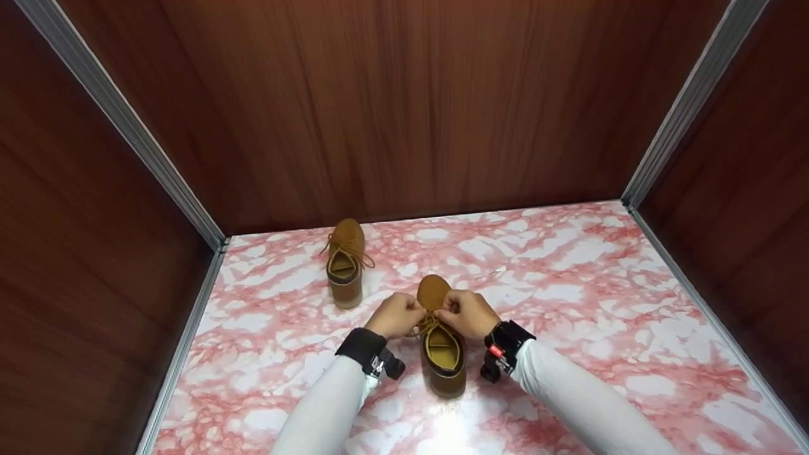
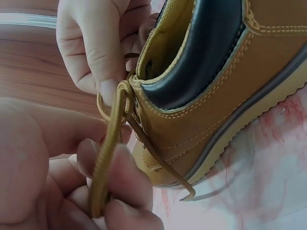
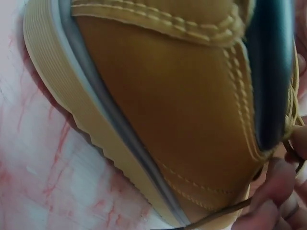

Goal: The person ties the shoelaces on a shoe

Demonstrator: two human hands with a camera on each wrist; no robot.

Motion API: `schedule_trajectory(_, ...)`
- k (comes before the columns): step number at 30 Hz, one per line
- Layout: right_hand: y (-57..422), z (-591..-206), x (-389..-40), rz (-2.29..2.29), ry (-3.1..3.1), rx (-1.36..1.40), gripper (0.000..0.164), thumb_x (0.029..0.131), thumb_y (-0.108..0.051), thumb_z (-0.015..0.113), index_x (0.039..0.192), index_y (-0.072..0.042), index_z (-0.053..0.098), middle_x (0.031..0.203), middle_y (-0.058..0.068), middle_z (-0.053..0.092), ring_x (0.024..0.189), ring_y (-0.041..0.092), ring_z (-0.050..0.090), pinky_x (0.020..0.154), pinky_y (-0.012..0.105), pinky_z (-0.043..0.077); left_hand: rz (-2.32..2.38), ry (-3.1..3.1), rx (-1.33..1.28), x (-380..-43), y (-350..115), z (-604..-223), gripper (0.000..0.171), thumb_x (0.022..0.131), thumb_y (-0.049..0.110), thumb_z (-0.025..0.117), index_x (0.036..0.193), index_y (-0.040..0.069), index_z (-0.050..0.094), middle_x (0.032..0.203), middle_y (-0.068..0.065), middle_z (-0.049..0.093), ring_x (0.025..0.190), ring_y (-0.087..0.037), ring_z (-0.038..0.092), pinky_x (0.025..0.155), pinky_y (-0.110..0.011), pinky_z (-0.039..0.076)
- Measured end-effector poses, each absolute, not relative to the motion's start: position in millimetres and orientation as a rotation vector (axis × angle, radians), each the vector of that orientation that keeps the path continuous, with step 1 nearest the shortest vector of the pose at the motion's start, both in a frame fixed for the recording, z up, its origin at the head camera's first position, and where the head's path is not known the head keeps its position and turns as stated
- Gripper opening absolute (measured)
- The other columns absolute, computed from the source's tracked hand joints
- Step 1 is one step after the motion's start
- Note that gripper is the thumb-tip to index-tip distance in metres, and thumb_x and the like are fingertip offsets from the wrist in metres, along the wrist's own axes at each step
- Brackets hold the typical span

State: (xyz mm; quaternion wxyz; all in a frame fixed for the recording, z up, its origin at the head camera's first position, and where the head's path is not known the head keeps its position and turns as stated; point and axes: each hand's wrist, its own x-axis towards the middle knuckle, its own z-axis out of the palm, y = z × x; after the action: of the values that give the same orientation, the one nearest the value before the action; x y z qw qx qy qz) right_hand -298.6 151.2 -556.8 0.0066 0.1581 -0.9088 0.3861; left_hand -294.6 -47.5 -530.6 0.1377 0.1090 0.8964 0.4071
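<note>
A tan lace-up shoe (image 1: 444, 360) with a dark padded collar stands on the floor, toe pointing away. Its laces are crossed in a knot (image 2: 125, 93) at the top of the tongue. On the left of the shoe, my left hand (image 1: 398, 315) pinches a loop of shoelace (image 2: 103, 167) between thumb and fingers. From the other side my right hand (image 1: 469, 313) pinches the lace close to the knot, thumb against the fingers. One loose lace end (image 2: 168, 167) hangs down along the shoe's side. In the right wrist view the right fingers (image 3: 271, 191) are partly cut off by the frame edge.
A matching tan shoe (image 1: 346, 291) stands farther back to the left, its laces hanging loose at both sides. The floor (image 1: 569, 328) has a red and white marbled pattern. Brown wood-look panels (image 1: 411, 114) with grey metal edging enclose the back and both sides.
</note>
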Motion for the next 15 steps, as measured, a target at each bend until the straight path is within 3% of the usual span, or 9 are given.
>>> schedule_trajectory(8, 155.9, -554.2, -299.1, 1.26, -2.91, 0.512, 0.026, 0.084, -0.033, 0.074, 0.073, -0.015, 0.059, 0.068, -0.006, 0.054, 0.06, 0.006, 0.049, 0.055, 0.02, 0.04, 1.157, 2.607, 0.347, -293.6, -45.9, -531.7, 0.015, 0.09, 0.022, 0.063, 0.08, 0.013, 0.069, 0.066, 0.005, 0.061, 0.056, -0.007, 0.056, 0.057, -0.023, 0.046)
schedule_trajectory(15, 169.8, -552.8, -300.9, 1.626, -2.963, 0.619, 0.009, 0.088, -0.013, 0.066, 0.091, -0.005, 0.066, 0.085, 0.007, 0.066, 0.068, 0.011, 0.064, 0.062, 0.031, 0.058, 1.212, 2.581, 0.336, -294.4, -45.3, -533.3, 0.015, 0.089, 0.021, 0.062, 0.081, 0.011, 0.07, 0.068, 0.005, 0.061, 0.056, -0.007, 0.055, 0.057, -0.023, 0.047)
